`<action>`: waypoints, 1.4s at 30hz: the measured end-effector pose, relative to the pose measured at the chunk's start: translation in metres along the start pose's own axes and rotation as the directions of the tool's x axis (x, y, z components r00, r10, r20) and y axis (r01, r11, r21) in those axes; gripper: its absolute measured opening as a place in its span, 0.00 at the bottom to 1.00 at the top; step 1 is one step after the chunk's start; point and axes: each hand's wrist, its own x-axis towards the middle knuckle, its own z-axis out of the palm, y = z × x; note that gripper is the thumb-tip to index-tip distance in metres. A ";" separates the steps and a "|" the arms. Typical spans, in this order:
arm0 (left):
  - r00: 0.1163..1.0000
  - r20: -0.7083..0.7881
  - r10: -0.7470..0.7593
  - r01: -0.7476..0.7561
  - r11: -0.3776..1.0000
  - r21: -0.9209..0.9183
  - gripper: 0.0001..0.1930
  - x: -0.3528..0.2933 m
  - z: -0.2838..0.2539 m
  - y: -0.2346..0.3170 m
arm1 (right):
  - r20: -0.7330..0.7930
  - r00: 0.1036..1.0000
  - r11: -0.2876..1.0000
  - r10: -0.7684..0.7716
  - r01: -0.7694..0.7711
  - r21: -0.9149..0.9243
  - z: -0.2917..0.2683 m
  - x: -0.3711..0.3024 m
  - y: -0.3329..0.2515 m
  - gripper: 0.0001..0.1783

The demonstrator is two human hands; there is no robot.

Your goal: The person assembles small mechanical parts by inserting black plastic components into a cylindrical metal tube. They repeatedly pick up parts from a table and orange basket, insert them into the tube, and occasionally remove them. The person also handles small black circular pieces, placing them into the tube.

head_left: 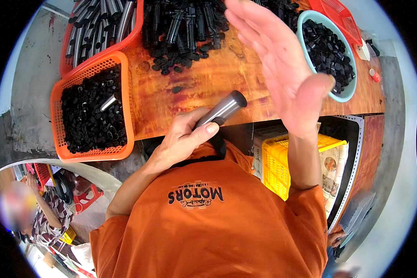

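My left hand (183,134) is wrapped round a shiny metal tube (217,111) just above the front edge of the wooden table (162,99). The tube tilts up to the right, and a black cap (238,97) covers its far end. Its near end is hidden in my palm. My right hand (285,65) is raised over the table, fingers stretched out and thumb apart, with nothing in it. Beyond that hand, a light blue basin (303,39) holds many black plastic caps (326,48).
At left, an orange basket (129,111) holds small black parts and a short metal piece (109,103). Behind it, a red basket (65,55) holds metal tubes. Black parts (185,28) lie heaped at the back. A yellow crate (275,162) stands below; another person (51,213) is at lower left.
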 end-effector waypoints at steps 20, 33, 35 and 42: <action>0.995 -0.063 -0.083 0.090 0.988 0.127 0.16 0.004 0.006 0.002 | 0.403 0.727 0.727 -0.556 0.661 -0.188 -0.021 0.005 0.053 0.56; 0.973 0.214 0.087 -0.068 0.993 -0.092 0.16 0.005 0.003 -0.003 | 0.761 0.435 0.366 -0.480 0.888 -0.277 -0.011 0.006 0.051 0.58; 0.968 0.232 0.092 -0.073 0.993 -0.088 0.15 0.003 0.007 -0.001 | 0.772 0.475 0.415 -0.421 0.858 -0.302 -0.011 -0.001 0.057 0.58; 0.977 0.198 0.078 -0.104 0.987 0.121 0.14 -0.006 0.013 0.007 | 0.779 0.506 0.448 -0.371 0.832 -0.327 -0.005 -0.021 0.061 0.54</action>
